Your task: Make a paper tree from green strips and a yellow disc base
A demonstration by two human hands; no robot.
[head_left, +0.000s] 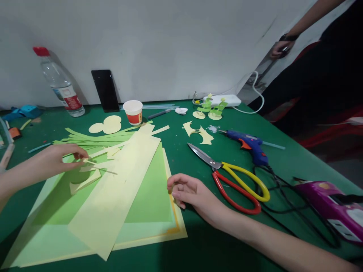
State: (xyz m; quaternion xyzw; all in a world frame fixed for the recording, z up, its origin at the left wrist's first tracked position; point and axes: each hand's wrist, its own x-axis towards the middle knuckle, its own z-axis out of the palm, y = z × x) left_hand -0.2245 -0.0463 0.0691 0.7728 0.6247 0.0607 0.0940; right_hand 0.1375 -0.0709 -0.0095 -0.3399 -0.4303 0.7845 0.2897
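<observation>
Head view: print on the red-and-white bottle label [69,97] and red-banded paper cup [133,114] is too small to be read. The green table [297,162] is backed by a pale wall [170,49]. A thin cream paper strip [90,162] is pinched by the left hand [68,158] above paper sheets [150,185]; the right hand [194,192], loosely curled, empty, is held at their right edge, near scissors [212,163]

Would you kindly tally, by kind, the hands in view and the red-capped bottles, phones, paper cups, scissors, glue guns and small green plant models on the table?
Hands: 3 (left hand, right hand, bystander's hand)
Red-capped bottle: 1
Phone: 1
Paper cup: 1
Scissors: 1 pair
Glue gun: 1
Small green plant models: 2
Total: 10
</observation>
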